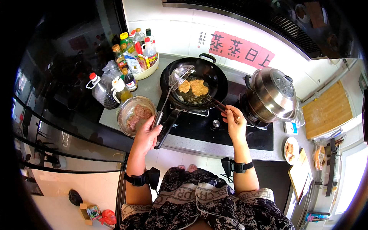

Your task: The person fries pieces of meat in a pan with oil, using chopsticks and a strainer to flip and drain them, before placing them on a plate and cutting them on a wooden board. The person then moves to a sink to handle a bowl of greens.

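My left hand [146,135] is closed around the handle of a wire skimmer [180,75]. The skimmer's basket hangs over the left side of a black wok [222,83]. In my right hand [235,122] is a pair of chopsticks [220,105], their tips inside the wok near its right wall. Two golden fried pieces, a large one [199,87] and a smaller one [184,86], lie in bubbling oil. The skimmer partly covers the smaller piece. Just left of my left hand stands a metal bowl [122,120] of raw meat pieces [139,116].
The wok's long handle [168,129] juts toward me. A steel steamer pot [268,95] stands on the right burner. A plate of fried pieces [290,151] and a cutting board [300,172] lie farther right. Several bottles [149,51] crowd a tray [148,73] at back left.
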Demonstrator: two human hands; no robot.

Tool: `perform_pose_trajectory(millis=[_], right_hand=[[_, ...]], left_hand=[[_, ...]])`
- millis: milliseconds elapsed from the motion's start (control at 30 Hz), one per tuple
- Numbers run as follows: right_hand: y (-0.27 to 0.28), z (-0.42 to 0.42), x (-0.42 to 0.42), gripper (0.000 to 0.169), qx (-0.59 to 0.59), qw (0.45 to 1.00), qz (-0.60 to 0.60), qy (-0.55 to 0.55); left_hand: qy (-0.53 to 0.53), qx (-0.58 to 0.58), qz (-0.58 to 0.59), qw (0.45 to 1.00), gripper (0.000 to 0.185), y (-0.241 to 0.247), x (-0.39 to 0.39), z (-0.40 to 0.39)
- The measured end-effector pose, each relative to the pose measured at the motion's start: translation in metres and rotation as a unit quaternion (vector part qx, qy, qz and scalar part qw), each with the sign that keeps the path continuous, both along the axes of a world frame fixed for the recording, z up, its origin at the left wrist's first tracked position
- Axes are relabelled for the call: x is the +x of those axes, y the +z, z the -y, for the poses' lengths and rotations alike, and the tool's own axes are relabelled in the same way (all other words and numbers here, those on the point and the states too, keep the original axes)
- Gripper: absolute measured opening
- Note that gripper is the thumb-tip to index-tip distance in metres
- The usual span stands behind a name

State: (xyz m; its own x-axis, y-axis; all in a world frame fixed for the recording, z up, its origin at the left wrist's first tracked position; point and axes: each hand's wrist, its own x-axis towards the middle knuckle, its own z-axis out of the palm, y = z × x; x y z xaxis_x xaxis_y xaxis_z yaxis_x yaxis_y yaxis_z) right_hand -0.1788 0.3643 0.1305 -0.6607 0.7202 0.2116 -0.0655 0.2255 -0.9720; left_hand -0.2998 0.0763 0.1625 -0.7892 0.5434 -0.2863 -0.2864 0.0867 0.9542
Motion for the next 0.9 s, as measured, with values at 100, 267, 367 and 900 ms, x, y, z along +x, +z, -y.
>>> perform_pose_trajectory(millis=[100, 267, 367, 900], right_hand=[[0.007, -0.003, -0.016, 0.016, 0.044, 0.999, 0.019, 0.021], [0.004, -0.018, -0.045, 0.018, 0.225, 0.973, 0.045, 0.038], [0.015, -0.009, -0.056, 0.018, 0.253, 0.963, 0.075, 0.060], [0.003, -0.004, -0.070, 0.017, 0.345, 0.936, 0.049, 0.047]], left_hand=[[-0.011, -0.032, -0.016, 0.999, 0.043, 0.002, -0.004, -0.002], [-0.062, -0.103, -0.082, 0.989, 0.042, 0.013, -0.028, -0.025], [-0.081, -0.141, -0.106, 0.981, 0.038, 0.017, -0.041, -0.041], [-0.148, -0.276, -0.275, 0.909, 0.039, 0.012, -0.062, -0.072]])
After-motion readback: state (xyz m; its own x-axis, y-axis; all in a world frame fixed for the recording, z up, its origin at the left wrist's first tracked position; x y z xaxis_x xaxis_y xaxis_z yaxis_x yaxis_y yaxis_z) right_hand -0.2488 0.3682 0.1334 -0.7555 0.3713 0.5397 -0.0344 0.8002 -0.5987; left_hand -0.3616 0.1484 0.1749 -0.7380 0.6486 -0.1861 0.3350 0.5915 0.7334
